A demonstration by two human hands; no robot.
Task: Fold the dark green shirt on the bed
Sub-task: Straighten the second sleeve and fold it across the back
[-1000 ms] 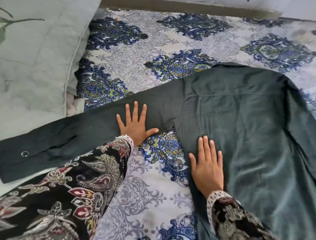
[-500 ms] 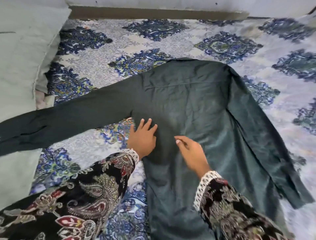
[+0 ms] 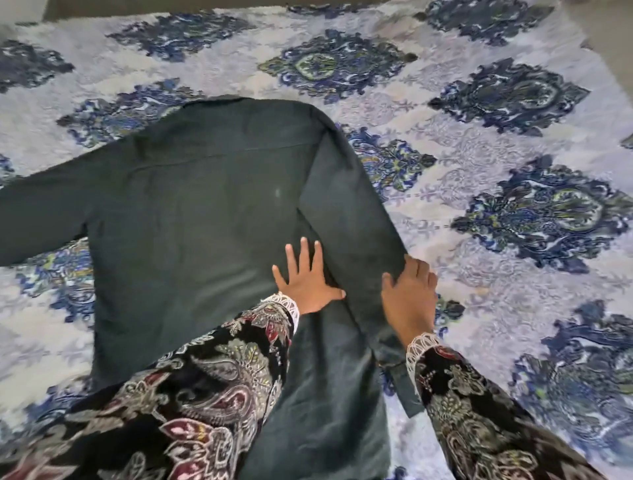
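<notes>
The dark green shirt lies spread flat, back up, on the bed's blue-and-white patterned sheet. Its left sleeve runs off the frame's left edge. Its right sleeve lies along the shirt's right side, down toward me. My left hand presses flat with fingers spread on the shirt's body beside that sleeve. My right hand has its fingers curled over the sleeve's outer edge, gripping the cloth. My patterned black sleeves cover the shirt's lower part.
The patterned sheet stretches to the right and behind the shirt. A plain grey strip runs along the bed's far edge, and the bed's corner shows at the top right.
The view has swung right, so the pillow at the left is out of frame. Both hands moved from the shirt's left side to its right side, and my right hand took hold of the right sleeve.
</notes>
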